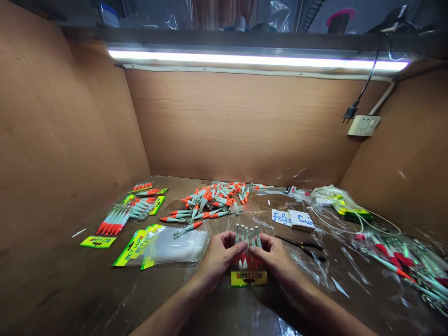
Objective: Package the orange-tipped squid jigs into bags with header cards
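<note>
My left hand [220,255] and my right hand [273,256] are both closed on a clear packet of squid-jig lures [247,242] with a yellow BCT LURE header card at its near end. The packet lies on the brown table [84,289] at centre, and several pale lures with metal hooks stick out of its far end. Fingers and thumbs pinch its two sides. To the left lie empty clear bags with yellow headers [164,247]. Beyond them a loose pile of orange-and-pale lures [210,200] spreads across the table.
Filled lure packets [122,217] lie at far left. A white labelled box [293,219] and black pliers [304,247] sit to the right, with plastic wrap, cords and more lures [395,261] beyond. Brown walls enclose the booth; a wall socket [363,125] and a strip light [259,59] are above.
</note>
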The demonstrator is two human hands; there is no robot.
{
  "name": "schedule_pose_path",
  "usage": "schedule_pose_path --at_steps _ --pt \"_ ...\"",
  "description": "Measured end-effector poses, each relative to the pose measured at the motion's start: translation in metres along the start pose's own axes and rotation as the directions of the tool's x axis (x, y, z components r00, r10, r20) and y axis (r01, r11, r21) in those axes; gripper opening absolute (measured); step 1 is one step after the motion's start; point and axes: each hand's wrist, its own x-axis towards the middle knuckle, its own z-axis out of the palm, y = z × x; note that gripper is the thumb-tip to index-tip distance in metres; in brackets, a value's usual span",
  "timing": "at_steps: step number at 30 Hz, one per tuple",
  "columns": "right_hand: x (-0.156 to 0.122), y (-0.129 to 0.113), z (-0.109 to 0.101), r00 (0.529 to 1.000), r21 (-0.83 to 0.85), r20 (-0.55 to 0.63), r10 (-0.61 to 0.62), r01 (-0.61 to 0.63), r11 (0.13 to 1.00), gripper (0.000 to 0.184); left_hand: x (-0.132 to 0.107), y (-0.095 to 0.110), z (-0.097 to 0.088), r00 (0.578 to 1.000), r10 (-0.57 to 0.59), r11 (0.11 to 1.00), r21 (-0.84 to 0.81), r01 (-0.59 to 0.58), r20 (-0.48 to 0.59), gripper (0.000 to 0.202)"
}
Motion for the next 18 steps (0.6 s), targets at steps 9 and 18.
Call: schedule_pose_path --at_steps 9,18 --pt "-0.002 0.005 0.011 0.998 0.139 0.027 -0.052 0.048 0.989 0.042 -0.001 -0.004 -0.001 0.991 -0.076 0.969 -0.227 0.1 0.113 0.034" --pt "-0.002 0.007 0.013 0.997 0.108 -0.062 0.055 -0.048 0.993 0.022 0.001 -0.011 0.007 0.999 -0.044 0.995 -0.084 0.046 0.019 0.04"
